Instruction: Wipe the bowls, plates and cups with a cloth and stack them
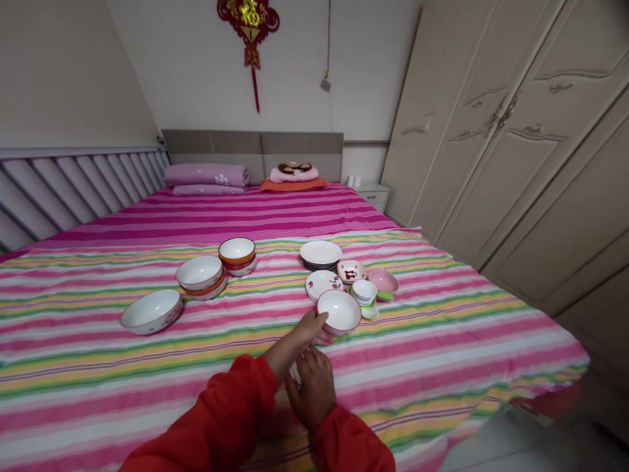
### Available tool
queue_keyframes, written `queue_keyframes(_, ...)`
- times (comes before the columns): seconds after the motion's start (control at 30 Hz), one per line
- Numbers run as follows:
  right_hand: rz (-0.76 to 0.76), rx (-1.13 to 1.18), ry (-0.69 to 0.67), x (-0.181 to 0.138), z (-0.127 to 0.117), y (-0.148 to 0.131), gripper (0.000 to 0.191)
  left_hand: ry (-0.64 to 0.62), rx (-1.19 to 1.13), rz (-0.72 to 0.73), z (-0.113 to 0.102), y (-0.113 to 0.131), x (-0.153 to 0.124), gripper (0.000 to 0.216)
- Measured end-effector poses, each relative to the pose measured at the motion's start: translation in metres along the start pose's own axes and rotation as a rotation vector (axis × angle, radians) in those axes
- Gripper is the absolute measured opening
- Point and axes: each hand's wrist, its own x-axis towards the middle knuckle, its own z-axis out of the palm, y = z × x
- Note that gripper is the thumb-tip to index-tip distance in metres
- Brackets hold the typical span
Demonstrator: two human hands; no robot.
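Observation:
My left hand is closed on the near left side of a white bowl with a reddish rim, the thumb over its edge. Just below it, my right hand curls its fingers beside a small white thing, mostly hidden, whose kind I cannot make out. Beyond the held bowl is a stack of flower-patterned plates. Small white bowls stand stacked to its right, near a pink bowl. Behind these are a small cartoon-printed dish and a stack of larger white dishes.
On the striped cloth to the left stand a shallow white bowl and two bowl stacks, one nearer and one farther. Folded bedding lies by the headboard. A wardrobe lines the right side.

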Motion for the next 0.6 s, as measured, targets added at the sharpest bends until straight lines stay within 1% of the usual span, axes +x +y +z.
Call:
queue_keyframes(0.17, 0.017, 0.011, -0.051, -0.001, 0.000, 0.001, 0.039, -0.014, 0.007, -0.019, 0.010, 0.002, 0.003, 0.047)
queue_keyframes(0.27, 0.020, 0.030, -0.039, -0.001, 0.001, 0.002, 0.037, -0.012, 0.006, -0.033, 0.017, 0.002, 0.005, 0.049)
queue_keyframes(0.33, 0.021, 0.029, -0.031, -0.002, 0.002, 0.002, 0.035, -0.010, 0.002, -0.038, 0.018, 0.002, 0.005, 0.051)
queue_keyframes(0.4, 0.008, 0.006, -0.028, -0.003, 0.003, 0.003, 0.035, -0.014, -0.007, -0.041, 0.016, 0.002, 0.002, 0.054)
queue_keyframes(0.5, -0.026, -0.040, 0.007, -0.004, 0.004, 0.005, 0.040, -0.076, 0.012, -0.054, -0.002, 0.006, -0.007, 0.062)
queue_keyframes(0.57, -0.051, -0.047, 0.023, -0.005, 0.004, 0.007, 0.043, -0.107, 0.018, -0.048, -0.025, 0.011, -0.015, 0.065)
queue_keyframes(0.6, -0.061, -0.044, 0.024, -0.005, 0.005, 0.008, 0.045, -0.095, -0.002, -0.030, -0.040, 0.013, -0.018, 0.064)
